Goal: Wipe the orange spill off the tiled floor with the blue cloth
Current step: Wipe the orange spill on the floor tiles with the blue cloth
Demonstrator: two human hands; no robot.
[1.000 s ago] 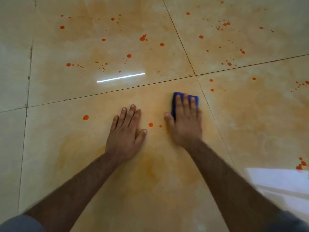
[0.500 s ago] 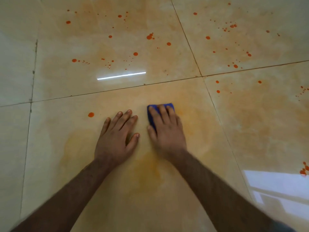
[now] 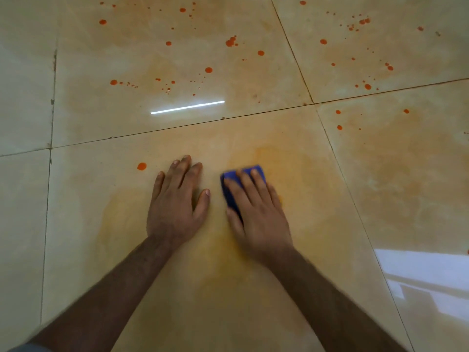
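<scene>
- The blue cloth point(image 3: 242, 182) lies flat on the tiled floor point(image 3: 393, 174), on the near middle tile, mostly covered by the right hand point(image 3: 256, 214); only its far edge and left side show.
- The right hand presses palm-down on the cloth, fingers stretched forward and close together, a flat grip laid over the cloth rather than curled around it.
- A pale orange smear point(image 3: 269, 156) spreads over the tile around and beyond the cloth, and a fainter wash runs back between the forearms.
- The left hand point(image 3: 177, 199) rests flat on the bare tile just beside the cloth, fingers spread apart, holding nothing.
- One round orange drop point(image 3: 141, 166) sits near the left hand's fingertips, apart from them.
- Many orange drops point(image 3: 231, 42) dot the far tiles beyond the grout line point(image 3: 177, 127), with more on the far right tile.
- A bright strip of reflected light point(image 3: 187, 107) lies on the far tile.
</scene>
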